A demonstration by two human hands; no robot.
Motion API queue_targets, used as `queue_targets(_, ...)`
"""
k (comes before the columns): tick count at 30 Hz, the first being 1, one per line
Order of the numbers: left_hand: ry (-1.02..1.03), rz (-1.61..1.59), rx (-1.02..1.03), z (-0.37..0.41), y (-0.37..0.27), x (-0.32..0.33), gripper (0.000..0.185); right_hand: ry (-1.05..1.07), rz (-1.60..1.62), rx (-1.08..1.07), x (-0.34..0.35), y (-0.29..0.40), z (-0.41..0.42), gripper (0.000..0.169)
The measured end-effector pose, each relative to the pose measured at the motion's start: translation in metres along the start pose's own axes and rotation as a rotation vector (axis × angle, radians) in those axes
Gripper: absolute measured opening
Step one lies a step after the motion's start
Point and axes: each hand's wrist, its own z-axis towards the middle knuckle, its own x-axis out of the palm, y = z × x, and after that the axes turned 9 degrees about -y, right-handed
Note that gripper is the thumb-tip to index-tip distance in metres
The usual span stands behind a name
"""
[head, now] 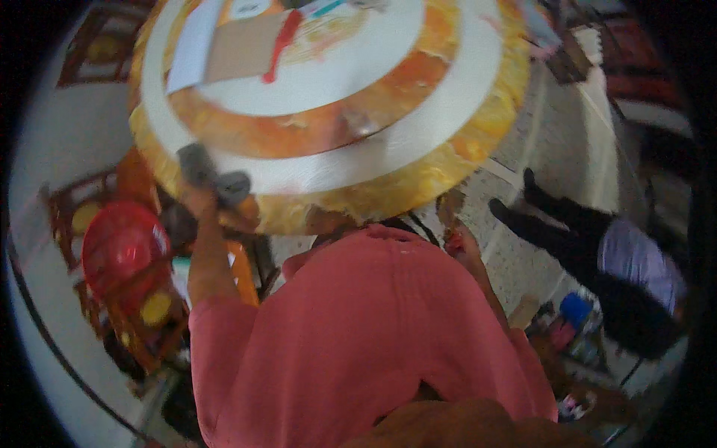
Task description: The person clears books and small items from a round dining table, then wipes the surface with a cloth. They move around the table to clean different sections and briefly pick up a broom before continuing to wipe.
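Note:
My left hand point(203, 203) is at the near left edge of a round table point(358, 193) with a white and marbled orange-yellow top. It grips a dark grey object point(215, 175) with two rounded ends; blur hides what it is. Below the table's near right edge, my right hand point(464, 242) is curled beside a small brownish thing, and I cannot tell whether it holds it. Farther in on the tabletop lie a white sheet point(193, 47), a brown cardboard piece point(243, 47) and a long red object point(283, 42). A teal object point(327, 8) shows near the top.
A red plastic basin-like object point(123, 246) sits to the left among wooden chairs point(84, 196) with yellow round pads. At right, another person point(588, 241) in dark trousers is on the tiled floor side. Mixed items, one a blue object point(575, 309), are gathered at lower right.

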Motion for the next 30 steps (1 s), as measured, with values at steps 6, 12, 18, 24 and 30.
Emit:
queue_targets(6,0.104,0.048,-0.026,0.024,-0.022,-0.002,0.062,-0.092,-0.023,-0.124,-0.015,-0.060,-0.020,0.015)
queue_targets(12,0.012,0.009,0.141,0.039,0.015,0.013,0.062,-0.259,-0.420,-0.400,-0.026,-0.111,-0.047,0.018)
queue_targets(18,0.027,-0.042,0.154,0.026,-0.002,-0.017,0.064,-0.319,-0.297,-0.611,-0.053,-0.150,-0.070,0.010)
queue_targets(24,0.022,-0.088,0.449,-0.042,-0.025,-0.029,0.067,-0.468,-0.282,-0.495,-0.112,-0.160,-0.054,0.007)
queue_targets(30,0.242,-0.272,0.643,-0.170,-0.146,-0.045,0.072,-0.571,-0.459,-0.525,-0.255,-0.150,0.008,0.019)
